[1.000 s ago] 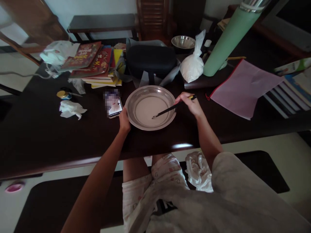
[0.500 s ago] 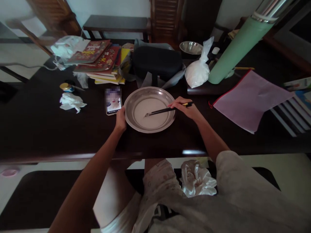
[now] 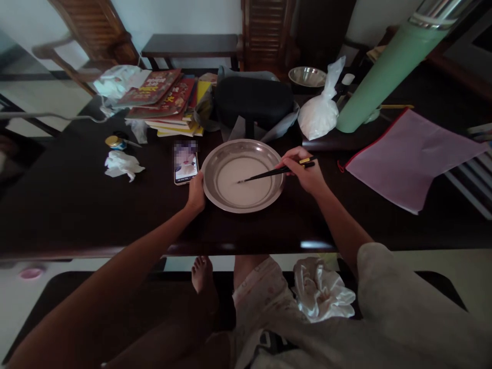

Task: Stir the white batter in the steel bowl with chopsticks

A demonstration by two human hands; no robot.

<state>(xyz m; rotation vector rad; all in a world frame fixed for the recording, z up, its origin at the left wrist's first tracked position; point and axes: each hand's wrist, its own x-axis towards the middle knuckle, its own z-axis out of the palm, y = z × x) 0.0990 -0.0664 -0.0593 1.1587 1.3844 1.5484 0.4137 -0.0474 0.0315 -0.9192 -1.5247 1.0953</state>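
Note:
A round metal pan (image 3: 217, 197) with a thin pale layer inside sits on the dark table (image 3: 69, 215) in front of me. My left hand (image 3: 196, 193) grips the pan's left rim. My right hand (image 3: 305, 173) holds dark chopsticks (image 3: 269, 174) with yellow ends; their tips rest in the pale layer near the pan's middle. A lit phone (image 3: 185, 164) lies just left of the pan, beside my left hand.
Behind the pan stand a black case (image 3: 253, 100), a stack of books (image 3: 165, 102), a white filled bag (image 3: 320, 113), a small metal bowl (image 3: 307, 76) and a tall green flask (image 3: 388, 72). A pink folder (image 3: 407, 154) lies right; crumpled tissue (image 3: 122, 165) and a small jar (image 3: 114, 142) lie left.
The chopstick tips moved across the pale layer, from right of centre to the left and back toward the middle. My left hand stayed on the rim. The camera view shifted.

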